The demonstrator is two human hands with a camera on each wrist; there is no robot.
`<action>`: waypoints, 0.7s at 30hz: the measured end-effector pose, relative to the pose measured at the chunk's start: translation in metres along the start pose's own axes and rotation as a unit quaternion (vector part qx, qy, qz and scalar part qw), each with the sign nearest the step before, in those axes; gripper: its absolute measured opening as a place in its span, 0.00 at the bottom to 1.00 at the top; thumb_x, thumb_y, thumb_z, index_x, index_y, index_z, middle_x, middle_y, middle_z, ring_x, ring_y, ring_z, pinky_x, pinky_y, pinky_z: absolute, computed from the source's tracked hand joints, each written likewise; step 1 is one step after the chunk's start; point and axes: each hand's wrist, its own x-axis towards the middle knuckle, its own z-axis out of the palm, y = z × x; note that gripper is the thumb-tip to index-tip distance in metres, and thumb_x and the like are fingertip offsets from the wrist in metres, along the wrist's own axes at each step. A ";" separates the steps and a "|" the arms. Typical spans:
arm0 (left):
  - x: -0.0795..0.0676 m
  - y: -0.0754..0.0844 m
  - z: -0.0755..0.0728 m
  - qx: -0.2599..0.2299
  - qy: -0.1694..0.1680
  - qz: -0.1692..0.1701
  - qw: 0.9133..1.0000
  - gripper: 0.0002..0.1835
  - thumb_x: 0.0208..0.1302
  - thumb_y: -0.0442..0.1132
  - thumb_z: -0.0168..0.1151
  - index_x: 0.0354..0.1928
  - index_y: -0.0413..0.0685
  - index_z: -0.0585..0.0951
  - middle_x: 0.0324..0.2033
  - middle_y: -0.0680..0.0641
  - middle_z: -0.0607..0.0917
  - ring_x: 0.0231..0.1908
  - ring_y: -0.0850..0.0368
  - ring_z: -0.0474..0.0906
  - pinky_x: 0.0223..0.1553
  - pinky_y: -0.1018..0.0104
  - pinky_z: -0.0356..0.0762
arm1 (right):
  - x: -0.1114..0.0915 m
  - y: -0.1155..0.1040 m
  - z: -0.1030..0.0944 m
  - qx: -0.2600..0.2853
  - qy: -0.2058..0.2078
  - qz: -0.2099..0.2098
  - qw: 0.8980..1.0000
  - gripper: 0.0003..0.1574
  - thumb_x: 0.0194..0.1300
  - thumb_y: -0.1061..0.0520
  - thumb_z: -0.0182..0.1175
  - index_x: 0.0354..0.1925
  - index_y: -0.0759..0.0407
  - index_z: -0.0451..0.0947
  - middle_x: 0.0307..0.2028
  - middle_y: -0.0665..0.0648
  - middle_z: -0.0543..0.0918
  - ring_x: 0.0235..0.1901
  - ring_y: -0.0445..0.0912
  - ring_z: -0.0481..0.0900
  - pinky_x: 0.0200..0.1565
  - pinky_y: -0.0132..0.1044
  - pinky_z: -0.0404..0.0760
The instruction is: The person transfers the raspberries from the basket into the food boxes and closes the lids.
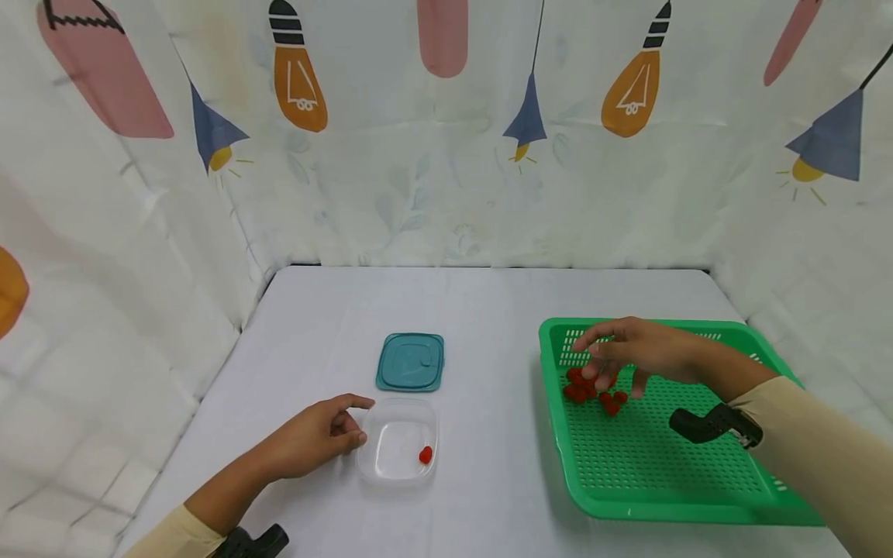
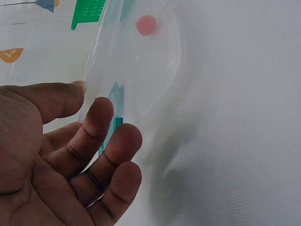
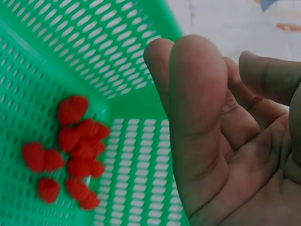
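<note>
My left hand (image 1: 314, 435) touches the left rim of a clear plastic container (image 1: 398, 477) with thumb and index finger. The other fingers are loosely bent beside its wall. One small red raspberry (image 1: 425, 455) lies inside the container, toward its right side; the left wrist view shows the same raspberry (image 2: 146, 25) through the plastic. Over the left part of a green basket (image 1: 670, 511) hovers my right hand (image 1: 645, 353), its fingers loosely bent with nothing between them. Several more raspberries (image 3: 84, 146) lie clustered on the basket floor, apart from the fingers in the right wrist view.
A teal square lid (image 1: 410, 363) lies flat on the white table (image 1: 488, 310), just behind the container. White printed curtains (image 1: 432, 194) enclose the table at the back and sides. The basket's raised walls surround the red fruit.
</note>
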 end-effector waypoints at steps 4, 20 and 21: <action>0.001 0.000 0.000 0.002 0.001 -0.002 1.000 0.28 0.68 0.42 0.70 0.67 0.42 0.74 0.32 0.53 0.82 0.33 0.54 0.77 0.31 0.64 0.77 | -0.004 0.012 -0.005 0.004 -0.001 0.018 1.000 0.27 0.79 0.48 0.55 0.67 0.61 0.71 0.49 0.68 0.84 0.47 0.62 0.83 0.31 0.48 0.83; 0.000 -0.001 0.001 0.001 0.007 -0.001 1.000 0.28 0.68 0.41 0.70 0.67 0.42 0.74 0.32 0.53 0.82 0.33 0.53 0.77 0.30 0.65 0.77 | -0.001 0.054 -0.004 -0.001 -0.035 0.079 0.996 0.20 0.79 0.54 0.53 0.62 0.62 0.76 0.45 0.64 0.85 0.44 0.60 0.85 0.22 0.40 0.80; -0.001 -0.001 0.001 0.001 0.007 -0.001 1.000 0.28 0.68 0.41 0.70 0.67 0.42 0.74 0.32 0.53 0.82 0.33 0.53 0.77 0.30 0.65 0.77 | -0.001 0.056 -0.004 -0.002 -0.035 0.083 0.996 0.20 0.79 0.54 0.54 0.62 0.62 0.76 0.45 0.64 0.85 0.43 0.60 0.85 0.22 0.40 0.80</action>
